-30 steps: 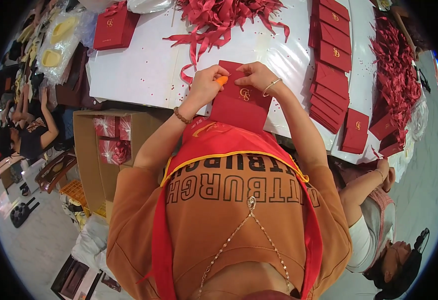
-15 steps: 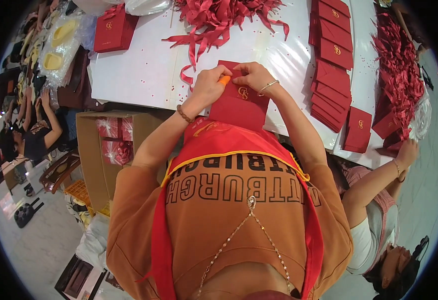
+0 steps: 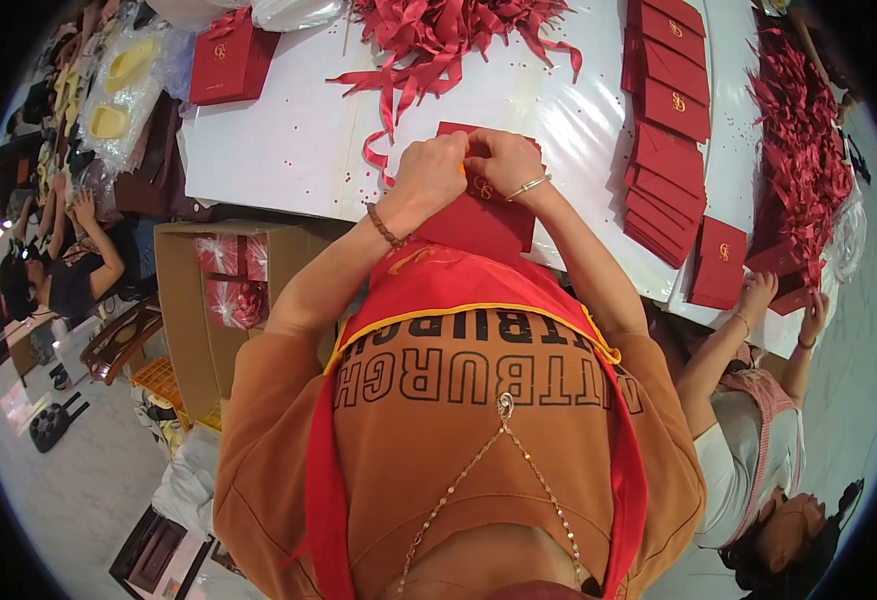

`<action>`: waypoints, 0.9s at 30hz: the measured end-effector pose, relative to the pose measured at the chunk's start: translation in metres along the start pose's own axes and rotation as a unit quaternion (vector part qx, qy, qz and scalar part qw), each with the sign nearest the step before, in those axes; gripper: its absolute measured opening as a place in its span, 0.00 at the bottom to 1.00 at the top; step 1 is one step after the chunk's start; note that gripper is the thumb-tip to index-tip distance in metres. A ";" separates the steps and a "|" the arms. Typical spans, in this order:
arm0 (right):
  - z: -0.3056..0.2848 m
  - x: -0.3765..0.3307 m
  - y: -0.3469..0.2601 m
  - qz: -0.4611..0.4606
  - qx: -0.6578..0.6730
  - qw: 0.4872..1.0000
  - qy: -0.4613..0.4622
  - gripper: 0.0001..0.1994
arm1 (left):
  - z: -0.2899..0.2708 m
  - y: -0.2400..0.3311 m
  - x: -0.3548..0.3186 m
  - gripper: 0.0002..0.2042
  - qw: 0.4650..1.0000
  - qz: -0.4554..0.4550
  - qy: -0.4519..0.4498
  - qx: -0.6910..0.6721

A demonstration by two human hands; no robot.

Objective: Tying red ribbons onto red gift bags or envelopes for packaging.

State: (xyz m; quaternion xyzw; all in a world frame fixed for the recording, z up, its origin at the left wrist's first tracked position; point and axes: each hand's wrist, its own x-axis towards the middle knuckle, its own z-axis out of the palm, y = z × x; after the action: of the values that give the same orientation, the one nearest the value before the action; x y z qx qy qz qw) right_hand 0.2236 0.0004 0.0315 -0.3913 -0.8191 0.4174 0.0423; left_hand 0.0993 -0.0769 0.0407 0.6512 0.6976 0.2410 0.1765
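A flat red paper gift bag with gold lettering lies at the table's near edge, against my red apron. My left hand is closed over the bag's upper left part. A sliver of an orange tool shows at its fingers; the tool's working end is hidden. Pressed up to it, my right hand is closed in a pinch at the bag's upper part. The fingertips of both hands meet there, and they cover what lies between them.
Loose red ribbons lie heaped on the white table, with small red dots scattered about. Flat red bags are stacked at right; an upright bag stands far left. A cardboard box is below left. A co-worker's hands work at right.
My left hand has moved right and turned over, so the orange tool is now mostly hidden. My right hand has closed in beside it. The co-worker's second hand has come into view.
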 end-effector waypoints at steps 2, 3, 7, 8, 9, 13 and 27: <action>-0.001 -0.001 -0.003 0.003 -0.015 1.000 -0.005 0.15 | -0.004 0.002 0.003 0.05 1.000 0.000 -0.017 0.025; 0.001 -0.002 0.000 -0.019 -0.017 1.000 0.013 0.15 | -0.005 0.003 0.004 0.07 1.000 -0.011 -0.020 -0.004; 0.004 -0.002 0.001 -0.042 -0.030 0.998 0.048 0.16 | -0.016 0.009 0.010 0.14 0.995 -0.061 -0.069 -0.043; 0.003 -0.002 -0.001 -0.045 -0.030 0.997 0.047 0.16 | -0.017 0.007 0.009 0.14 0.995 -0.062 -0.067 -0.042; 0.003 -0.002 -0.004 -0.051 -0.033 0.997 0.048 0.16 | -0.018 0.003 0.009 0.14 0.993 -0.072 -0.064 -0.071; 0.005 -0.002 -0.006 -0.066 -0.043 0.996 0.052 0.15 | -0.023 -0.002 0.012 0.14 0.984 -0.102 -0.083 -0.122; -0.009 -0.021 -0.014 -0.144 -0.126 0.978 0.081 0.12 | -0.049 -0.026 0.022 0.08 0.991 0.017 -0.125 0.054</action>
State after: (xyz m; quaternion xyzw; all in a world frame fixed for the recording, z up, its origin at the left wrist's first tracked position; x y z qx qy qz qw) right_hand 0.2334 -0.0129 0.0533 -0.3035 -0.9067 0.2678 0.1185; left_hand 0.0485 -0.0615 0.0674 0.6963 0.6710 0.1225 0.2234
